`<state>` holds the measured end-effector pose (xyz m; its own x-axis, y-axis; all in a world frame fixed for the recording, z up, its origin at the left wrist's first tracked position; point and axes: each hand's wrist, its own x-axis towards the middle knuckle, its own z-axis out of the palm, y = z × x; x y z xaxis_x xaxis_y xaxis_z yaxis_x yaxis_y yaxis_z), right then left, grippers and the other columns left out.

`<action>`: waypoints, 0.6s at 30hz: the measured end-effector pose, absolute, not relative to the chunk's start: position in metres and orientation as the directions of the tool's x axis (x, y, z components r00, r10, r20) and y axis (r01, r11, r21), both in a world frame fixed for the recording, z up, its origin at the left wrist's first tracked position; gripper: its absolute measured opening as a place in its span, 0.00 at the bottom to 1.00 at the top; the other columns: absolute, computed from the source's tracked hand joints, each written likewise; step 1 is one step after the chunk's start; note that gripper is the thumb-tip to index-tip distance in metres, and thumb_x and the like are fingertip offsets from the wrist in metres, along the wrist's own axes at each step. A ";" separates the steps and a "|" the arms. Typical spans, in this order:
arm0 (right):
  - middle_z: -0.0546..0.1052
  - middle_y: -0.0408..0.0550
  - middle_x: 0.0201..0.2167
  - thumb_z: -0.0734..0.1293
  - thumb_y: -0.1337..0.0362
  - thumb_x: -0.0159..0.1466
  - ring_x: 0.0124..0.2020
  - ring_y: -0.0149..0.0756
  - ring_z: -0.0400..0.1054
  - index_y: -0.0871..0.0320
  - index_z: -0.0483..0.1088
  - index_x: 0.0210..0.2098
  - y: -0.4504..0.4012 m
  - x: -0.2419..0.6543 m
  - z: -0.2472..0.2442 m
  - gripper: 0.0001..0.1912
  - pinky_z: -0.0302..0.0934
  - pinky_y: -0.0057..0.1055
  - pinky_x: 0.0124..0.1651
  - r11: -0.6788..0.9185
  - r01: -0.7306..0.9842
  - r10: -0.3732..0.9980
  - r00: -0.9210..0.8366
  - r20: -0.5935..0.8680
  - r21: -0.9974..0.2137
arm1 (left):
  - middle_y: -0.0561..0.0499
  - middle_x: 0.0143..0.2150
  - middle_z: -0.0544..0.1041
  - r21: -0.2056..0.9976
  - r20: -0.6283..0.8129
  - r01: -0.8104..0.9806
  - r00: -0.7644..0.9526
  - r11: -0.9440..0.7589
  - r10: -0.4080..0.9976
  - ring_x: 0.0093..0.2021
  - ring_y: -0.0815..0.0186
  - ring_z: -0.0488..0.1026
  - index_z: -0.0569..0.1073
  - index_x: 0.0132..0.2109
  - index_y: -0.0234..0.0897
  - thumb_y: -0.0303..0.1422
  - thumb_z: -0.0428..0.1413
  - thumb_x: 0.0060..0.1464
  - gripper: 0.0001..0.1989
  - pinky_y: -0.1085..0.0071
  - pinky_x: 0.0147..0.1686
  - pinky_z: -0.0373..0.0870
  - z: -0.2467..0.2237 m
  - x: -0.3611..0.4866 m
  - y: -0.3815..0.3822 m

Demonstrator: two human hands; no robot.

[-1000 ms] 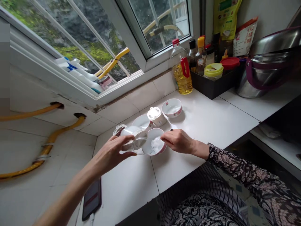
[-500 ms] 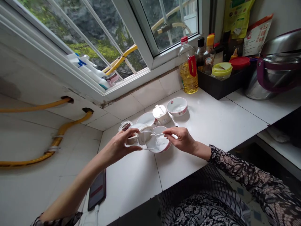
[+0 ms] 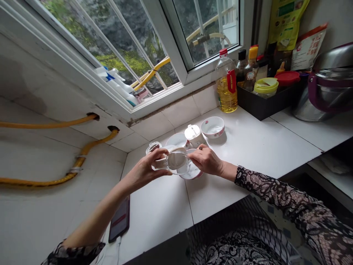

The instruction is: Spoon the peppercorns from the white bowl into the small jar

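My left hand [image 3: 143,167] is closed round a small seasoning jar [image 3: 178,161] with white contents, tipped on its side with its clear lid open toward the right. At the mouth of that jar, the fingers of my right hand [image 3: 206,160] pinch a small spoon; the spoon itself is mostly hidden now. Under both hands stands a white bowl [image 3: 192,176] with a pinkish outside and white stuff in it. Behind are another white bowl [image 3: 174,139], a white lidded canister [image 3: 194,135] and a third bowl [image 3: 213,129]. A clear-lidded jar [image 3: 153,146] with dark contents is partly behind my left hand.
An oil bottle [image 3: 226,88] with a red handle stands by the window. To its right are a black box [image 3: 257,105] of condiments and a steel pot [image 3: 317,99]. A phone [image 3: 120,221] with a cable lies beside my left forearm on the white tiled counter [image 3: 160,209].
My right hand has moved left, closer to the jar's mouth, and the spoon's handle has gone out of sight. The view has shifted slightly; my left hand still holds the jar tipped.
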<state>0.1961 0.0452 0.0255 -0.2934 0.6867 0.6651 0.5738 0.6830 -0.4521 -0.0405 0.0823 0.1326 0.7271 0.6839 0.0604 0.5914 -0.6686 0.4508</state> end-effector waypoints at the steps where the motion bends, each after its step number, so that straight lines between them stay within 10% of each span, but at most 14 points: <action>1: 0.80 0.50 0.31 0.58 0.69 0.69 0.32 0.35 0.71 0.58 0.74 0.36 0.046 0.194 0.026 0.13 0.60 0.38 0.47 0.663 0.576 0.709 -0.276 0.650 -0.478 | 0.48 0.45 0.74 0.462 0.047 0.592 0.727 -0.660 0.685 0.40 0.61 0.74 0.66 0.52 0.43 0.49 0.61 0.53 0.25 0.67 0.35 0.73 0.133 -0.039 0.082; 10: 0.81 0.45 0.30 0.64 0.69 0.64 0.32 0.33 0.73 0.56 0.78 0.32 0.052 0.198 0.043 0.10 0.64 0.30 0.39 0.419 0.341 0.906 -0.094 0.413 -0.841 | 0.48 0.40 0.77 0.145 0.087 0.559 0.815 -0.817 0.573 0.38 0.61 0.71 0.71 0.48 0.41 0.39 0.63 0.52 0.17 0.66 0.37 0.71 0.129 -0.035 0.088; 18: 0.80 0.45 0.26 0.65 0.69 0.65 0.30 0.33 0.72 0.58 0.76 0.32 0.039 0.216 0.027 0.08 0.61 0.37 0.48 0.523 0.445 0.834 -0.092 0.544 -0.727 | 0.49 0.40 0.79 0.019 0.096 0.484 0.870 -0.875 0.484 0.35 0.63 0.70 0.69 0.49 0.39 0.33 0.63 0.53 0.18 0.63 0.42 0.68 0.130 -0.033 0.091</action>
